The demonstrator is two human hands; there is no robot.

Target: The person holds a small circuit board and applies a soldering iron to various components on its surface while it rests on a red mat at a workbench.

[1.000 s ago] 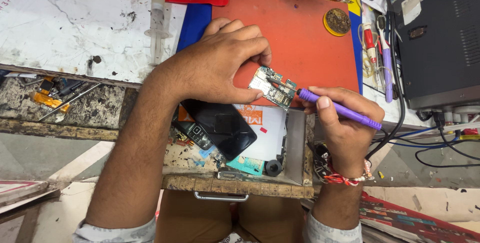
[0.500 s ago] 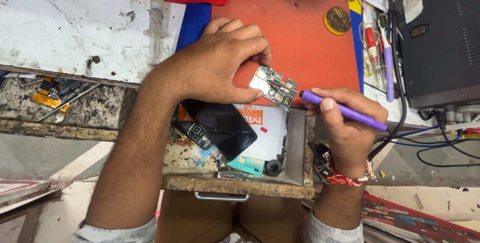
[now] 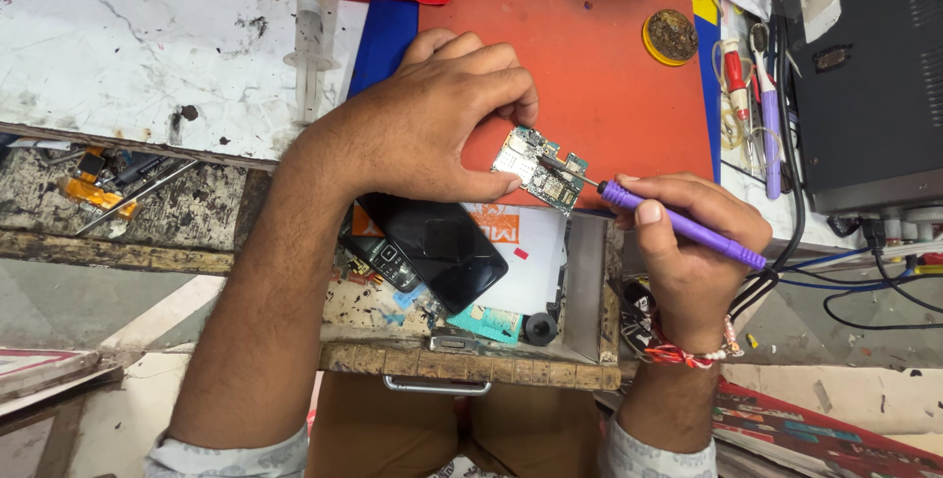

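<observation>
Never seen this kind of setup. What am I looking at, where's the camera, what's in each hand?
There is no machine here: a person works with two bare hands at a cluttered bench. The one camera sits on the person's head and looks straight down, so the arms enter from the bottom of the picture.

The left hand pins a small circuit board on an orange mat. The right hand holds a purple-handled tool like a pen, with its thin metal tip on the board.

Nearer the person lie a black phone, face up, and a small keypad phone partly under the left wrist. A plastic syringe lies on the white surface at the left, a round tin sits at the mat's far corner, and a dark box-shaped unit stands at the right.
</observation>
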